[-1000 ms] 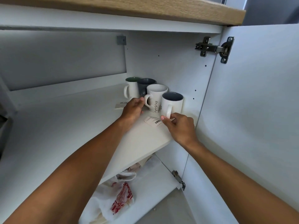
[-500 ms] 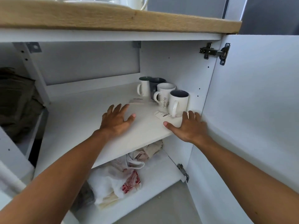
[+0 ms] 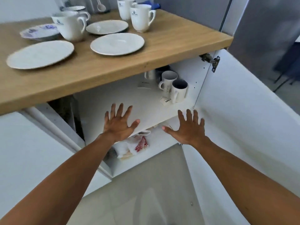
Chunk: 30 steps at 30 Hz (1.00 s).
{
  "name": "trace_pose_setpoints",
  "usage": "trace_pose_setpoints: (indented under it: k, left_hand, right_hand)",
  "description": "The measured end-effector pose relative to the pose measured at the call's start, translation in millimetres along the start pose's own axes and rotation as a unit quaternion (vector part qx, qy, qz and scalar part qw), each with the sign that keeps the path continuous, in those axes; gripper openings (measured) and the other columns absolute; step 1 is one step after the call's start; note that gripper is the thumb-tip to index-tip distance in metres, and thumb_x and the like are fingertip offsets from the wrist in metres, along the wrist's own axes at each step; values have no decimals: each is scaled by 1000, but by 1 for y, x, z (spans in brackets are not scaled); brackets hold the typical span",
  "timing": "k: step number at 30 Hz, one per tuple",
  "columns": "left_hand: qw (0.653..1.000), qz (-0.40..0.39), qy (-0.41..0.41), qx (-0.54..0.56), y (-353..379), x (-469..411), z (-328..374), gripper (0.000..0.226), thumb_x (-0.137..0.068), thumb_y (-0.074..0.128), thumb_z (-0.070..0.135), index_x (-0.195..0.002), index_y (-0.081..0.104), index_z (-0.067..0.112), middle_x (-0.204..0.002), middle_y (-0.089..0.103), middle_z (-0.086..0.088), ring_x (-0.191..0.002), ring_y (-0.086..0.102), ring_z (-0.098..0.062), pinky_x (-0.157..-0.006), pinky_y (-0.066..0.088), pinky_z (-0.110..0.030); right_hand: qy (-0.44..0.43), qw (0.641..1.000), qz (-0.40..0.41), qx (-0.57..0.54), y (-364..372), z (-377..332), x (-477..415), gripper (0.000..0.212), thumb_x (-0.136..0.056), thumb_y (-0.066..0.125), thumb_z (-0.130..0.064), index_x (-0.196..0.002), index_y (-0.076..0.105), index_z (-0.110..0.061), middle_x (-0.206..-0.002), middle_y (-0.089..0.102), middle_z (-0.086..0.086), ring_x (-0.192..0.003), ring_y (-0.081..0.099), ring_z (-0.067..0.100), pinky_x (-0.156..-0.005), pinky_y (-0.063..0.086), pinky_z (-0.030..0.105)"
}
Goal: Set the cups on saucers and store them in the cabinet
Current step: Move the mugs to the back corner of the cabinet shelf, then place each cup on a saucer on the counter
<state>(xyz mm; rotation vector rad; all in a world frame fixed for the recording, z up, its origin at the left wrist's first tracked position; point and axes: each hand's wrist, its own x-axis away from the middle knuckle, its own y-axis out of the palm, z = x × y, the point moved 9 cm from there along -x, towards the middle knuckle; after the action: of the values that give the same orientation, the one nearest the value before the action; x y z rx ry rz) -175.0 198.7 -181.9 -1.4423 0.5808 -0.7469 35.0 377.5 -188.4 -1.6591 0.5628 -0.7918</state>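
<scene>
On the wooden countertop (image 3: 170, 46) above the open cabinet (image 3: 199, 75), white cups (image 3: 141, 17) stand beside saucers (image 3: 117, 43). Grey floor (image 3: 138, 184) lies below, and the cabinet door (image 3: 243, 111) is swung right. Inside, the upper shelf (image 3: 129, 98) holds mugs (image 3: 179, 90) clustered at its right rear. A crumpled bag (image 3: 138, 143) lies on the shelf beneath. Your left hand (image 3: 119, 125) and right hand (image 3: 189, 127) hover at the upper shelf's front edge, fingers spread wide, holding nothing.

view: head, single wide-angle | pos: above and just in front of the countertop (image 3: 178, 39) edge | facing: forward and down into the open cabinet (image 3: 113, 98) | range: near, floor (image 3: 146, 184) fills bottom of frame
</scene>
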Motion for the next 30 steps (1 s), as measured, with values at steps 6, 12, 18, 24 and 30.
trace_pose_setpoints:
  k: [6, 12, 18, 24, 30]
  left_hand:
    - [998, -51, -4, 36, -73, 84, 16, 82, -87, 12, 80, -156, -4, 39, -167, -9, -2, -151, -18, -31, -120, -6, -54]
    - [995, -91, -7, 50, -125, 161, 38, 80, -88, 13, 78, -156, -6, 40, -167, -12, -1, -151, -20, -30, -121, -6, -53]
    - [993, -90, -9, 74, -175, 208, 60, 82, -86, 9, 79, -156, -4, 39, -167, -9, 0, -151, -21, -28, -121, -4, -53]
    - [991, -68, -47, 104, -228, 216, 56, 85, -83, 9, 81, -156, -1, 40, -166, -10, 1, -150, -23, -26, -121, -4, -51]
    - [988, -37, -51, 139, -270, 174, 43, 76, -91, 21, 75, -156, 2, 41, -167, -9, 2, -151, -21, -24, -121, -2, -50]
  right_hand:
    - [-14, 999, -28, 19, -72, -14, 92, 119, -63, 13, -101, -158, 0, -31, -168, -6, 8, -152, -15, 33, -120, -2, 60]
    - [-37, 997, -57, 40, -138, -16, 161, 115, -67, 17, -99, -158, -4, -31, -167, -9, 9, -152, -17, 34, -118, -3, 61]
    - [-61, 994, -72, 49, -193, -13, 188, 114, -68, 18, -98, -158, -6, -31, -167, -11, 8, -151, -19, 34, -118, -3, 61]
    - [-90, 993, -62, 40, -248, -16, 175, 117, -65, 15, -99, -158, -7, -31, -167, -12, 8, -151, -21, 33, -118, -2, 61]
    - [-117, 991, -51, 33, -284, -39, 128, 113, -69, 19, -97, -158, -5, -31, -168, -6, 8, -152, -18, 33, -120, 1, 61]
